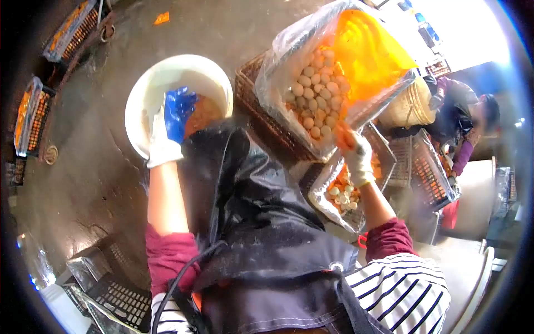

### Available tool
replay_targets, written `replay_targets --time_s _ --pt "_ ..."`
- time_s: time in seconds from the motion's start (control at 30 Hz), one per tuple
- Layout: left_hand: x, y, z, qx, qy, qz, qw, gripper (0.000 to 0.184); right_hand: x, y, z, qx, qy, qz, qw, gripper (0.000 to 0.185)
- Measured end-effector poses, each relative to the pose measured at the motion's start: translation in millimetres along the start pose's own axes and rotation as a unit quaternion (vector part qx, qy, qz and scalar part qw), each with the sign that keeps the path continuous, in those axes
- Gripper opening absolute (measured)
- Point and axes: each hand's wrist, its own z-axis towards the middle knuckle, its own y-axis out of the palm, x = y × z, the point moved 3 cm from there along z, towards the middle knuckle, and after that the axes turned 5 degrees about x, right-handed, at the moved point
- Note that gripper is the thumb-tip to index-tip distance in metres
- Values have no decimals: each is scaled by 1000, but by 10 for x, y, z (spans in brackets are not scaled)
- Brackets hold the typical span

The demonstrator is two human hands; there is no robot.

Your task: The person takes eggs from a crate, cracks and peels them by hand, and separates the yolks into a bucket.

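"Brown floor [83,183] is stretching leftward. Where are the eggs [321,102]?"
"Lying in the plastic-lined crate [271,69]; its mouth is facing up, its long axis apparently slanting up-right."
"And the hands?"
"The right hand [357,149] is hovering by the near edge, blurred fingers hiding any hold. The left [177,118] is hanging inside the white bucket [136,106], fingers bunching, grip unclear; open floor is surrounding its far rim."

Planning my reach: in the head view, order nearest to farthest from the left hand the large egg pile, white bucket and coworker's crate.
1. White bucket: left hand at its mouth.
2. Large egg pile: to the right.
3. Coworker's crate: far right.
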Motion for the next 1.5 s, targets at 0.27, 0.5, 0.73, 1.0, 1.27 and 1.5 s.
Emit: replay_targets --time_s 0.27,0.5,0.73,1.0,1.27,1.5 --pt "94 59 -107 56 -87 -112 988 45 -243 1626 1666 -216 -34 -339 915 25" --pt "87 142 -42 16 -114 -32 993 46 -207 1742 1608 -256 -148 -317 901 25" --pt "323 286 -148 62 -152 -26 986 44 460 1932 1103 -225 -213 -207 928 33" --pt "67 113 -16 60 -95 7 994 37 -1499 1957 1512 -201 1 623 755 38" --pt "22 187 -16 63 -65 188 978 38 -2157 1899 1402 -214 69 572 789 29" --pt "400 256 -272 10 75 516 853 48 -2769 2154 1190 -376 -170 217 885 20"
